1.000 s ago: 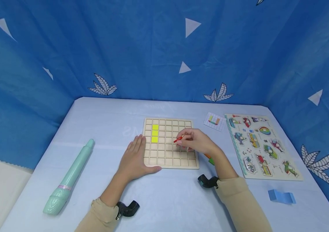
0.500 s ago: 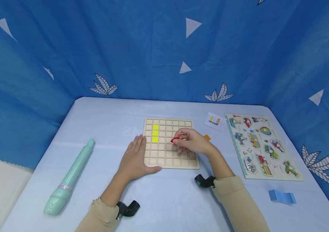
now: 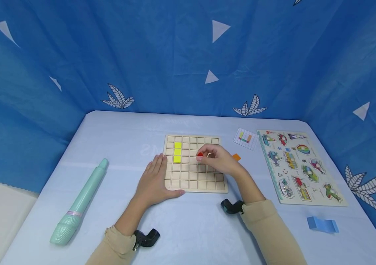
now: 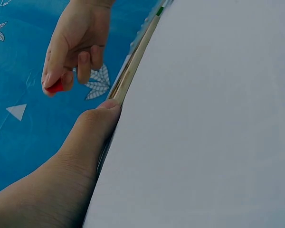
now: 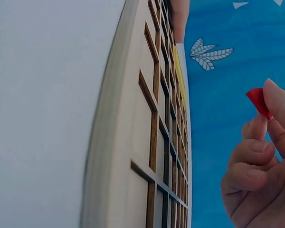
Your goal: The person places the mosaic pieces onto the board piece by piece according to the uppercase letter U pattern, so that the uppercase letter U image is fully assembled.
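Observation:
A wooden grid board [image 3: 194, 186] lies on the white table, with a yellow strip [image 3: 177, 152] three squares long set in its upper left. My left hand [image 3: 152, 184] rests against the board's left side with straight fingers, the thumb along the front edge. Over the board's right half, my right hand [image 3: 219, 160] pinches a small red piece [image 5: 259, 101] between thumb and forefinger. That piece looks wedge-shaped in the right wrist view, and the other fingers curl loosely beneath it. In the left wrist view my left thumb [image 4: 102, 118] touches the board's edge.
Just right of the board an orange piece [image 3: 236, 157] shows, partly behind my right hand. A pattern card [image 3: 245, 138] and a picture puzzle board [image 3: 298, 167] lie farther right. A blue block [image 3: 322, 225] sits front right, and a green toy microphone [image 3: 79, 202] at left.
My right hand has shifted slightly left and away from me, turning the red piece. The orange piece shows more, and the green one beside it is now hidden. My left hand stays put.

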{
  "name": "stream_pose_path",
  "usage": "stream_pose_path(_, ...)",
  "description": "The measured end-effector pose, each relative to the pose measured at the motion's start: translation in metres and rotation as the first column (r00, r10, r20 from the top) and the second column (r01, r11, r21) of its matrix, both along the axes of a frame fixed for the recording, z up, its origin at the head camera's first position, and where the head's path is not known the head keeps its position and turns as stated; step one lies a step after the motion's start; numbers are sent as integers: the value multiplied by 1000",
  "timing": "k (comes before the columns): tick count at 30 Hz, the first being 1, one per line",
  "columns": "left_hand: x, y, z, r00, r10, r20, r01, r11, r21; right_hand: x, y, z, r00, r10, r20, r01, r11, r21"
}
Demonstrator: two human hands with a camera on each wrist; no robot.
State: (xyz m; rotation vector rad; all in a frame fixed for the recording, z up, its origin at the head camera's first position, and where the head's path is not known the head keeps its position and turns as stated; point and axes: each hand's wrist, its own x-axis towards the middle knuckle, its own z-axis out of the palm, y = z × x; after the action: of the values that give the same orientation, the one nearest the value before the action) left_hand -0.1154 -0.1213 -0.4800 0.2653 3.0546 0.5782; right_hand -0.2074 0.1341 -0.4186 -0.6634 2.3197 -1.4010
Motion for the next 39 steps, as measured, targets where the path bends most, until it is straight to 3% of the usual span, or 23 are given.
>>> stream_pose_path(8,0,1,0,1000,7,8,-7,1000,5,1,-4,1,999,-22,43,21,999,38)
stream_pose_path(13,0,0,0,1000,5,3,-5,1000,0,0,-6,1,1000,-31,-3,31,999,33)
stream_pose_path(18,0,0,0,1000,2,0,-2,1000,-4,-1,-10,1,999,-42,10,42,999,-13)
stream_pose_path(22,0,0,0,1000,-1,-2,1,1000,-6,-1,-15,-1,999,-50,1,50,999,7)
stream_pose_path(39,0,0,0,1000,-1,-7,1,1000,-8,0,-48,-11,1000,6,-26,-6,1000,5)
